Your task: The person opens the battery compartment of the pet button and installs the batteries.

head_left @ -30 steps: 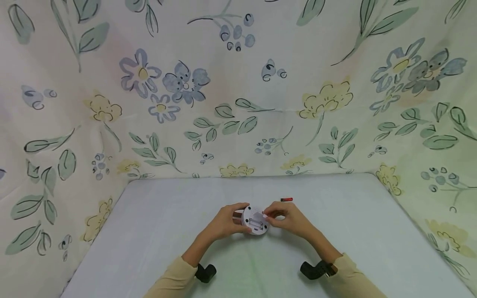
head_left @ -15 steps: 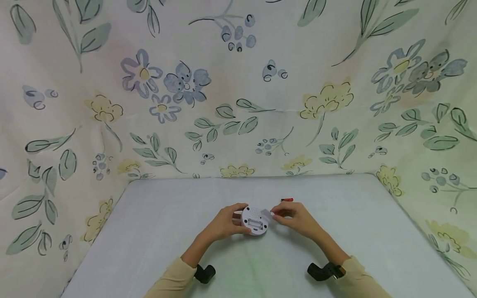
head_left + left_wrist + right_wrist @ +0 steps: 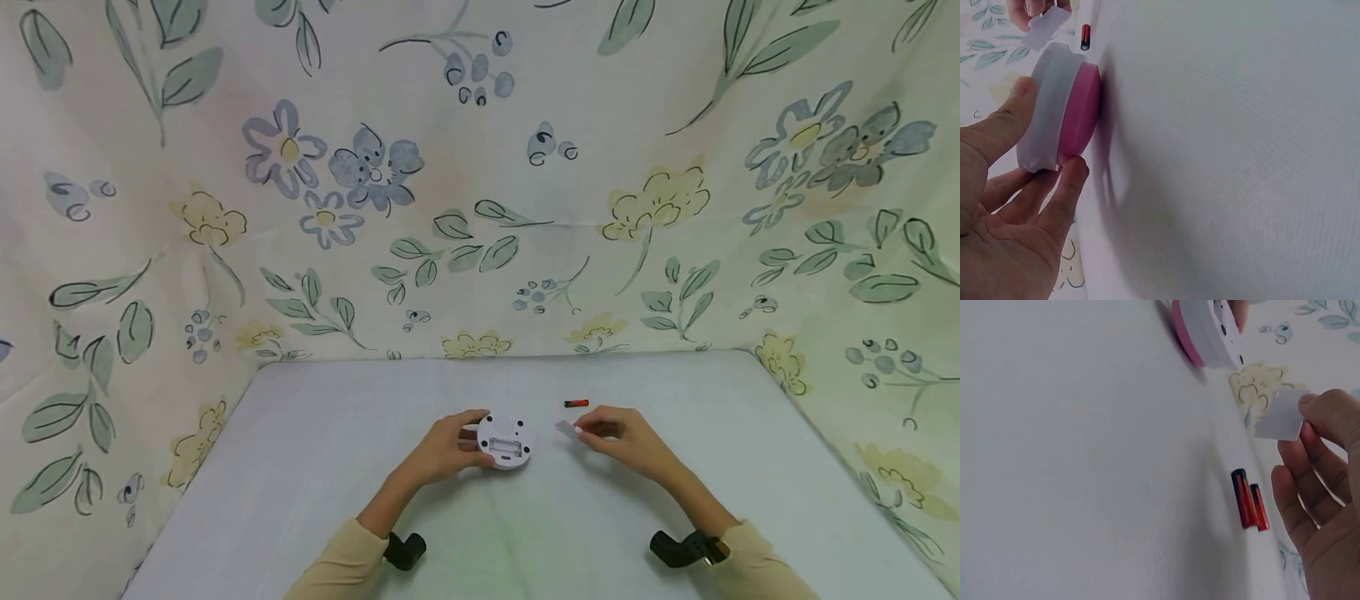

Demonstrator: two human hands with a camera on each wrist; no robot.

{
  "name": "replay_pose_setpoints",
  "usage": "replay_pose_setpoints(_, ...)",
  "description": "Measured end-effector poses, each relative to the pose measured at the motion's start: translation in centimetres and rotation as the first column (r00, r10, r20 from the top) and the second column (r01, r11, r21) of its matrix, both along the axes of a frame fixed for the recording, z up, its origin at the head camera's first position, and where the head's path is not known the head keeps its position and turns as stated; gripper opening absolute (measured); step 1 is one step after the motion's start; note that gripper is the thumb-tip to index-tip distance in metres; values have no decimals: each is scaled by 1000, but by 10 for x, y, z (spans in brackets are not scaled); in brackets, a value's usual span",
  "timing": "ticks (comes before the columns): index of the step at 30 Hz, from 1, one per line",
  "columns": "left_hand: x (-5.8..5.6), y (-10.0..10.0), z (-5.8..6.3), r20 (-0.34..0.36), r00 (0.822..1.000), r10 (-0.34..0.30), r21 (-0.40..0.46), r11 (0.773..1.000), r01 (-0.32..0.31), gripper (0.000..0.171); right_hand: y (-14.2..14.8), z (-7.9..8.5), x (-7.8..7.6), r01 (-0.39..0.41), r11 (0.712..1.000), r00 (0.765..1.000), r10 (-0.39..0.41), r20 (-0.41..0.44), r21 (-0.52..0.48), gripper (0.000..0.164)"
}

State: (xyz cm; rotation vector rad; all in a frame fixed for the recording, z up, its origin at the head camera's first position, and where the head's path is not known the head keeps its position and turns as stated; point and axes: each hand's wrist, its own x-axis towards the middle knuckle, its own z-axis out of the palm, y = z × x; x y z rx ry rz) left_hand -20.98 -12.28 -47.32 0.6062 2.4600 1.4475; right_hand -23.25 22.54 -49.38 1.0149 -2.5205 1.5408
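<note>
Right hand (image 3: 627, 437) pinches cover (image 3: 567, 429); left hand (image 3: 448, 448) grips device (image 3: 495, 432). Batteries (image 3: 1245, 499) just beyond right hand, long axes left-right.

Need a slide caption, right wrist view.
Right hand pinches a white cover; two batteries on the table, round device at the top edge.

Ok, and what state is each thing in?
Round device: gripped by the fingers of the left hand, battery side exposed.
Battery compartment: uncovered, appears empty.
Cover: off, pinched in the fingers of the right hand.
Two batteries: loose, lying side by side on the table.
</note>
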Motion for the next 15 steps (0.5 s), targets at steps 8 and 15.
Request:
replay_pose_setpoints(8, -11, -5, -2, -8, 1000, 25, -10, 1000, -25, 76, 12, 2, 2, 16, 1000, 1000, -16, -4, 19, 15)
replay_pose_setpoints(15, -19, -8, -4, 7, 1000, 28, -1, 1000, -28, 78, 20, 6, 2, 30, 997, 999, -27, -47, 65, 15)
